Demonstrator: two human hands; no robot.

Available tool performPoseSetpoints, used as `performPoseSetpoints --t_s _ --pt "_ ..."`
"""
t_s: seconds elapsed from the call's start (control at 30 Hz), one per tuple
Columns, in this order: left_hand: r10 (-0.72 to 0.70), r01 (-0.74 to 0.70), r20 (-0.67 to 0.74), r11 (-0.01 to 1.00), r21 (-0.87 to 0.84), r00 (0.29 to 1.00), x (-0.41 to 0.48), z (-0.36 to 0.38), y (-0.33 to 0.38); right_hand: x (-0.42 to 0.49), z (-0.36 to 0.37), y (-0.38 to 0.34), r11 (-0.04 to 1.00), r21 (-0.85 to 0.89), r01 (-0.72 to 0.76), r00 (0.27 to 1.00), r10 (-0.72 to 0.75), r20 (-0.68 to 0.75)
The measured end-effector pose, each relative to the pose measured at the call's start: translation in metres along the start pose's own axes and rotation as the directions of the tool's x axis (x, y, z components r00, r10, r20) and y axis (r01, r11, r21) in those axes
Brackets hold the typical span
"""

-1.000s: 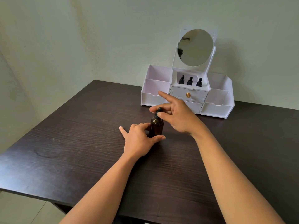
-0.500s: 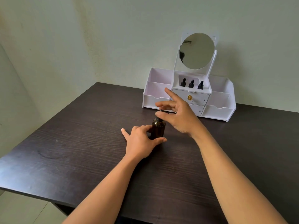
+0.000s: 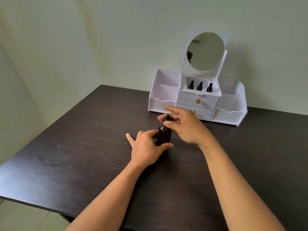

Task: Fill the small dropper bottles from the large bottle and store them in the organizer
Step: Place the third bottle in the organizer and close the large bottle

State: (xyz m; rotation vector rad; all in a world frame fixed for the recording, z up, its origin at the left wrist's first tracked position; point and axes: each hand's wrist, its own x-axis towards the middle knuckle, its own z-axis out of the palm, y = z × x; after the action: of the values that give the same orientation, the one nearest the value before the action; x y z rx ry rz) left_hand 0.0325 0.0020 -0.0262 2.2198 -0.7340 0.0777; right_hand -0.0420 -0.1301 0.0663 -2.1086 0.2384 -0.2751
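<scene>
The large brown bottle [image 3: 165, 135] stands upright on the dark table [image 3: 83, 147], near its middle. My left hand [image 3: 146, 147] wraps the bottle's base from the left, thumb in front. My right hand [image 3: 183, 125] pinches the black dropper cap [image 3: 166, 118] on top with thumb and fingers, index finger pointing left. Three small dropper bottles [image 3: 200, 86] stand in a row in the upper middle compartment of the white organizer [image 3: 231, 112] at the table's back.
A round mirror [image 3: 205, 51] rises from the organizer's top. Two drawers with gold knobs [image 3: 198, 101] sit below the small bottles, with open side bins on either side. The wall runs behind and to the left of the table.
My right hand's fingers have turned on the cap and the black dropper top shows again. My left hand has stayed on the bottle. The view has shifted slightly.
</scene>
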Motion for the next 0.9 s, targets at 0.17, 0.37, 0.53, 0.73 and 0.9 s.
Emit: performPoseSetpoints --t_s 0.17,0.37,0.53,0.73,0.9 --pt "0.0 0.0 0.01 1.0 -0.002 1.0 -0.001 -0.001 0.002 -0.006 0.02 0.006 0.999 0.039 0.021 0.958 -0.009 -0.287" --pt "-0.009 0.009 0.017 1.0 -0.011 1.0 -0.005 -0.007 0.009 -0.007 0.042 0.012 0.995 0.068 0.072 0.859 -0.028 -0.511" --pt "-0.012 0.012 0.007 1.0 -0.002 1.0 -0.004 -0.004 0.008 -0.007 0.052 0.012 0.994 0.063 0.091 0.801 -0.035 -0.598" --pt "-0.006 0.006 -0.006 1.0 0.012 1.0 -0.003 -0.002 0.007 -0.01 0.057 0.011 0.994 0.032 0.103 0.772 -0.06 -0.632" --pt "0.017 -0.017 -0.006 1.0 0.016 1.0 -0.006 -0.002 0.003 -0.012 0.05 0.004 0.995 0.084 0.059 0.835 -0.003 -0.551"
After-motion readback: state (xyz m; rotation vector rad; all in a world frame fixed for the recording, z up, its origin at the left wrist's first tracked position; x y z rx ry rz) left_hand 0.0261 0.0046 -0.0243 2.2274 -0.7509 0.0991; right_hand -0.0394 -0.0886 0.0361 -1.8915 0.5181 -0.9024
